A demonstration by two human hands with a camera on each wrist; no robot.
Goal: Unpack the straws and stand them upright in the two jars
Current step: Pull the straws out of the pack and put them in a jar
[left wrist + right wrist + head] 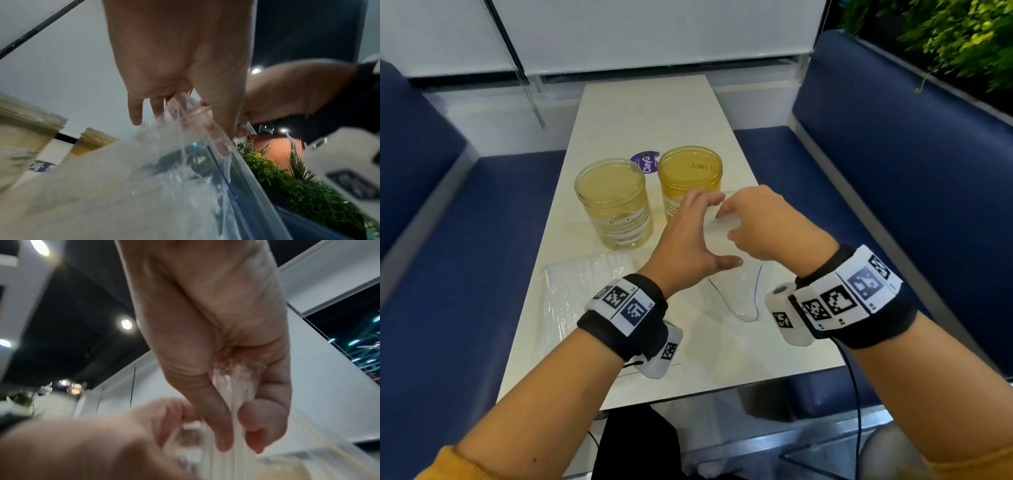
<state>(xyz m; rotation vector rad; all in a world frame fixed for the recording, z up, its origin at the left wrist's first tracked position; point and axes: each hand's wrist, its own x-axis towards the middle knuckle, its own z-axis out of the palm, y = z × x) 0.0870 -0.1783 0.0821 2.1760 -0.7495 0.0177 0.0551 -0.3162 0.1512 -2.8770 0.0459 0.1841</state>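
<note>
Two empty yellow-tinted jars stand side by side on the table, the left jar point(616, 205) nearer me and the right jar point(690, 174) just behind my hands. My right hand point(732, 224) grips a bundle of white straws point(234, 386) in its curled fingers. A clear zip bag point(743, 291) with a blue seal line hangs from the hands down to the table. My left hand point(714, 233) holds the bag's upper part point(185, 178) between thumb and fingers, close against the right hand. The straws are mostly hidden by both hands in the head view.
A flat clear pack of white straws point(582, 281) lies on the white table point(654, 113) at the near left, in front of the left jar. A purple round sticker point(645, 162) sits behind the jars. Blue benches point(893, 178) flank the table on both sides.
</note>
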